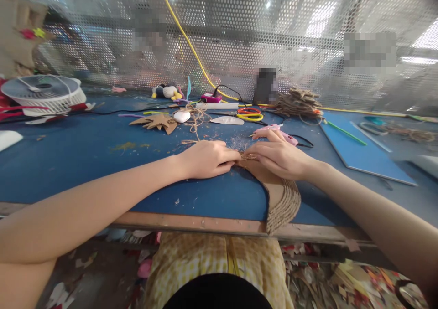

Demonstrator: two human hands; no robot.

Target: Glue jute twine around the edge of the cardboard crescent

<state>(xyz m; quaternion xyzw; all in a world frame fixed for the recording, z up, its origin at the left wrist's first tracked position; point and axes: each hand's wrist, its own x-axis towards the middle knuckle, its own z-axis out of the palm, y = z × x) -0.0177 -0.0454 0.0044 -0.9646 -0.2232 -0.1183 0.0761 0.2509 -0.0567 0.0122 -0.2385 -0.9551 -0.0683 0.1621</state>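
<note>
A crescent of brown cardboard [273, 188], its outer edge covered in rows of jute twine [290, 203], lies on the blue table with its lower point over the front edge. My right hand [278, 156] grips the crescent's upper part, fingers bent over the twine rows. At the upper tip, the fingertips of my left hand [212, 158] are pinched together on the twine. Loose twine [195, 122] trails from a tangle behind my left hand; part of it is hidden there. Just beyond my right fingers rests a pink glue gun [287, 138].
Behind my hands lie cut cardboard leaves [155, 121], a white rounded case [181, 116], yellow-handled scissors [249, 116] and a twine pile [297, 103]. A blue board [366, 151] is at right, a white fan [44, 95] at far left. Perforated metal [219, 35] closes off the back.
</note>
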